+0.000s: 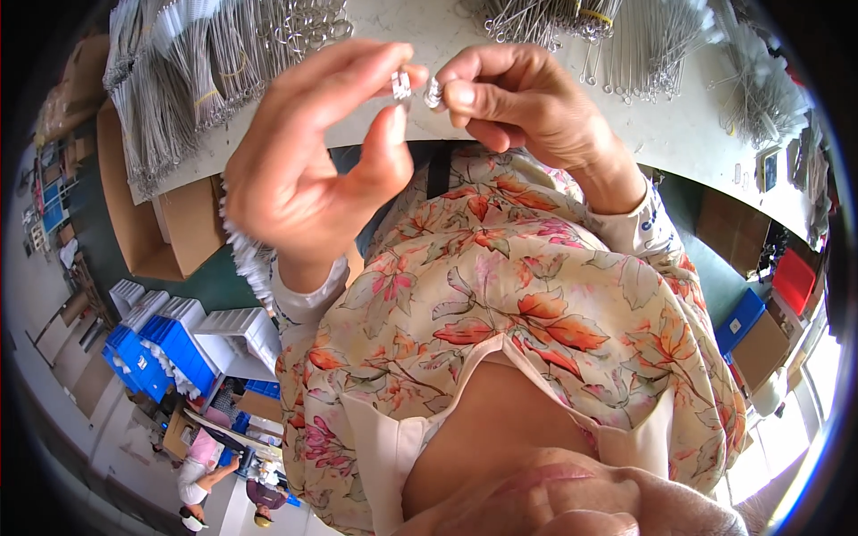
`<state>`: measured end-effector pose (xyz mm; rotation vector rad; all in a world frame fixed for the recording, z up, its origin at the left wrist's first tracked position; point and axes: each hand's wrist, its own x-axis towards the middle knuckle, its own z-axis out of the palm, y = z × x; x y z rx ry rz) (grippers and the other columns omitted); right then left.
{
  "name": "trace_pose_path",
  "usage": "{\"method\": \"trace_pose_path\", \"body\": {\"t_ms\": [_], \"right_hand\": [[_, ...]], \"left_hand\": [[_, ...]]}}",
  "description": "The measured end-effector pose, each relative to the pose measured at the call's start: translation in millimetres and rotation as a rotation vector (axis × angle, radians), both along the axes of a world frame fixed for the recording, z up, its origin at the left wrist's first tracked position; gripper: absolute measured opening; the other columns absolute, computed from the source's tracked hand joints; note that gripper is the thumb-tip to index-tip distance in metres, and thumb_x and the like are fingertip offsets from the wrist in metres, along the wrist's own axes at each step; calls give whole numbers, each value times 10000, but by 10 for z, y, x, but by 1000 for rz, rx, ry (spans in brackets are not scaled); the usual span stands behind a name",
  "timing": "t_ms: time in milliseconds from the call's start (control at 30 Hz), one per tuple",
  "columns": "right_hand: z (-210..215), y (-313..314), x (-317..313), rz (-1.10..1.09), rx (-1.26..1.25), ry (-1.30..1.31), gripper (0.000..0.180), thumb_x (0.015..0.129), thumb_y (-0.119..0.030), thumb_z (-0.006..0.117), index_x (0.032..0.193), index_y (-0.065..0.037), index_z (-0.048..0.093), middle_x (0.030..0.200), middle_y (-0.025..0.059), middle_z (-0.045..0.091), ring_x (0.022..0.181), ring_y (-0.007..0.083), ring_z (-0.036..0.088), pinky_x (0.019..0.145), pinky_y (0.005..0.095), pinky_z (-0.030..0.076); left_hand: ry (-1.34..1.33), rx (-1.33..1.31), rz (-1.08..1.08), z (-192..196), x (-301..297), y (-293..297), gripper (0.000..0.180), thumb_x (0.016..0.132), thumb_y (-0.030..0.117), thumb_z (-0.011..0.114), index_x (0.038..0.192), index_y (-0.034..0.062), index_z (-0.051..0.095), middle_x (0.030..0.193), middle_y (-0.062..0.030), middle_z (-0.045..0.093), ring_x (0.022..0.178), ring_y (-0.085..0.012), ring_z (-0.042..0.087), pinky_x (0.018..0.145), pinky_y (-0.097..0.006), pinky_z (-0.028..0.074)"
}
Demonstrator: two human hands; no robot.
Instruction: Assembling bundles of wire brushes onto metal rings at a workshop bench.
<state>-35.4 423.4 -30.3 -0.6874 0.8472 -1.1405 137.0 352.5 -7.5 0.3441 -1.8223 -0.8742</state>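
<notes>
Over the near edge of the pale table (pixel 429 22), both of my hands are raised close together. My left hand (pixel 308 156) has its fingers curved round a small, shiny, whitish-silver piece (pixel 401 85). Its thumb tip sits just below that piece, and how the fingers grip it is partly hidden. A small ridged silvery piece (pixel 433 92) is pinched between the thumb and forefinger of my right hand (pixel 527 98). A narrow gap separates the two pieces, and both are too small to name.
Bundles of thin wire rods (pixel 192 67) lie at the table's left, near metal rings (pixel 308 22). More looped-end wires (pixel 657 49) spread at right. A cardboard box (pixel 192 228) stands below left, with blue bins (pixel 170 348) beyond. Other people (pixel 201 478) are at lower left.
</notes>
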Motion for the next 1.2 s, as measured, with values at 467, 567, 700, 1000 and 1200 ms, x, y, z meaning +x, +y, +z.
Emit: {"method": "trace_pose_path", "body": {"t_ms": [467, 567, 700, 1000, 1200], "right_hand": [[170, -25, 39, -74, -99, 95, 170, 897, -142, 576, 970, 5, 624, 696, 8, 604, 536, 29, 513, 456, 174, 400], [212, -50, 21, -44, -67, 106, 167, 891, -145, 588, 962, -1, 633, 700, 5, 609, 538, 28, 514, 458, 174, 406], [240, -52, 13, -45, -115, 71, 164, 885, -145, 597, 957, -4, 639, 707, 6, 613, 540, 31, 516, 465, 177, 411], [96, -41, 23, 22, -84, -172, 154, 865, -115, 622, 939, 18, 642, 731, 43, 614, 519, 58, 504, 457, 189, 392], [191, -82, 10, 66, -16, -26, 148, 876, -116, 609, 918, 22, 644, 717, 36, 607, 503, 59, 496, 441, 188, 375]], "left_hand": [[2, -133, 81, -181, -96, -84, 289, 672, -93, 667, 957, -49, 652, 893, -147, 662, 742, -181, 654, 632, -234, 521], [9, -124, 80, -171, -88, -84, 279, 675, -93, 666, 951, -56, 652, 885, -151, 662, 740, -187, 654, 647, -237, 524], [-38, -65, 58, -106, -63, -84, 277, 673, -95, 667, 948, -67, 650, 892, -156, 660, 755, -189, 651, 661, -245, 526], [7, -224, 138, -209, -70, -51, 313, 675, -79, 665, 983, -21, 661, 890, -135, 665, 755, -200, 652, 662, -274, 530], [-193, -356, 44, 34, 38, -92, 280, 710, -89, 637, 989, -67, 636, 916, -190, 648, 791, -235, 650, 687, -284, 534]]}}
